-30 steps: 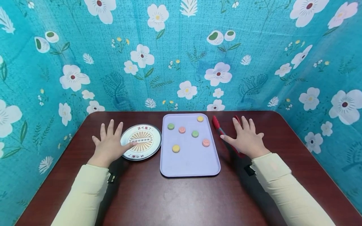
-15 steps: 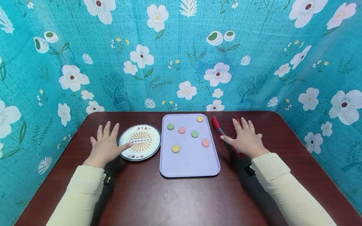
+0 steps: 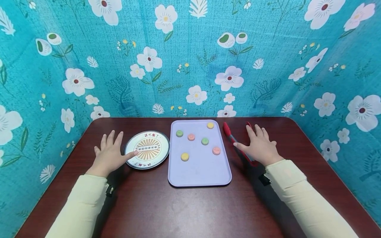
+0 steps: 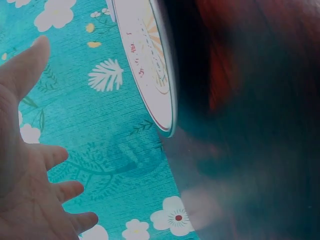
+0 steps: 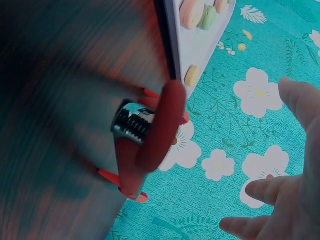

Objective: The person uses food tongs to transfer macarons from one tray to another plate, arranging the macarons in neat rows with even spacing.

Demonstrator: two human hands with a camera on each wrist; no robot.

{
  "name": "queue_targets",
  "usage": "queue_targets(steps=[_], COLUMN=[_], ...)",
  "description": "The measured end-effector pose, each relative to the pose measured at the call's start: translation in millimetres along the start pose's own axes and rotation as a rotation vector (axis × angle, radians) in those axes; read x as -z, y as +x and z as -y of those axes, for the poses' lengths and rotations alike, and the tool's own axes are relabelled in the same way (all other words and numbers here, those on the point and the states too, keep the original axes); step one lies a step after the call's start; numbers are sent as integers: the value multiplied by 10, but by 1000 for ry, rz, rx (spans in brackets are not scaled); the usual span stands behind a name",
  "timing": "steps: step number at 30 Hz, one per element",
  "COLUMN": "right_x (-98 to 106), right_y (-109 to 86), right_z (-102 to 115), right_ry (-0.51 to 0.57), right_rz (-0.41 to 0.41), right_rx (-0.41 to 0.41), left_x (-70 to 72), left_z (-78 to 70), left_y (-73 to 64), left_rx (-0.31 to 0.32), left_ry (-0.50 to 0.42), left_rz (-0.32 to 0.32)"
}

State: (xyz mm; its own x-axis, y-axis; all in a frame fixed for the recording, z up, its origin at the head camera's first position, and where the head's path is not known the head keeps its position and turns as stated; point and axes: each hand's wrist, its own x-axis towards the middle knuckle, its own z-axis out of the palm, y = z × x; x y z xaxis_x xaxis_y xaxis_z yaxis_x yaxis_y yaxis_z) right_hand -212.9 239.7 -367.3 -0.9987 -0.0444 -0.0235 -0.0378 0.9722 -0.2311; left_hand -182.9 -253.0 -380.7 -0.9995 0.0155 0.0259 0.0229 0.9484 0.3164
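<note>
My left hand hovers with fingers spread at the left of a round white plate, its thumb overlapping the plate's edge in the head view. The plate bears red characters and a sunburst print. My right hand is spread above red-handled tongs and partly hides them. In the right wrist view, the tongs show a metal spring and lie apart from the fingers. Between the hands is a lilac tray with several macarons: green, pink and yellow.
The dark wooden table has a rounded far edge. A blue floral cloth hangs close behind it and along both sides. Beige sleeves reach in from the front corners, each with a black wrist device.
My left hand has drifted left, away from the plate's middle. My right hand has barely shifted. The plate, tray, macarons and tongs stay in place.
</note>
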Motion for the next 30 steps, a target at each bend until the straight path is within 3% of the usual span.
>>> queue_targets(steps=[16,30], right_x=[-61,-103], right_y=[50,86], right_z=[-51,-62], right_ry=[49,57], right_rz=[11,21], right_rx=[-44,-60], left_x=[-90,-158], left_z=[197,274], left_y=[13,91], left_rx=[25,33], left_ry=[-44,-47], left_rz=[27,75])
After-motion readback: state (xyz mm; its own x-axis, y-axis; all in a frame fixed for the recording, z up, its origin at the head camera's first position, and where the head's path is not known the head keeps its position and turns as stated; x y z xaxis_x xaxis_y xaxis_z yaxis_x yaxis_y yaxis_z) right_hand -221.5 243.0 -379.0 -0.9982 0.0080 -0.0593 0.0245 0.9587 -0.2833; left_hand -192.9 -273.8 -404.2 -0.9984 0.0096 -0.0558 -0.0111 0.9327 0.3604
